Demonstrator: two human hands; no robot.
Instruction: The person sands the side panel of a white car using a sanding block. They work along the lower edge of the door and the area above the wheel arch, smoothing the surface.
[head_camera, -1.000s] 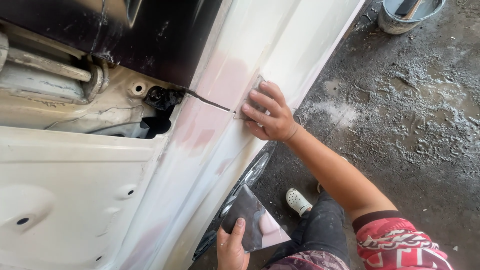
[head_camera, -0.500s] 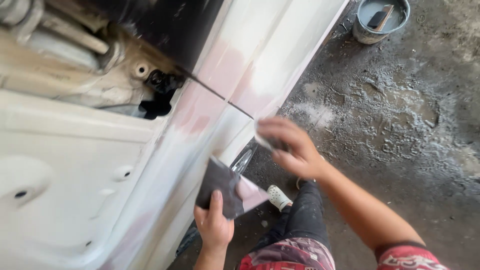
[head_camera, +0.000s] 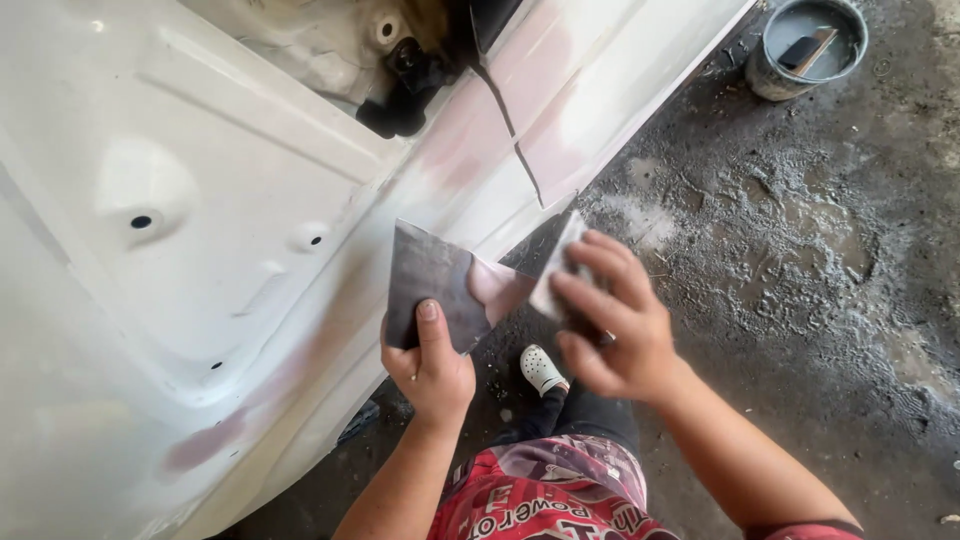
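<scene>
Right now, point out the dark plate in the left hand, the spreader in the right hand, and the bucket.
dark plate (head_camera: 428, 280): head view, its bare upper face.
spreader (head_camera: 558, 265): head view, pale blade above the fingers.
bucket (head_camera: 760, 75): head view, left outer wall.

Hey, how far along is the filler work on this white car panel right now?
Done: pinkish filler patches already sit smeared on the white car body panel beside the dark seam. In hand: the left hand holds a dark flat mixing board carrying a pink dab, and the right hand holds a small pale spreader at its edge. Left: the patches look uneven and unpainted, so smoothing probably remains.
</scene>
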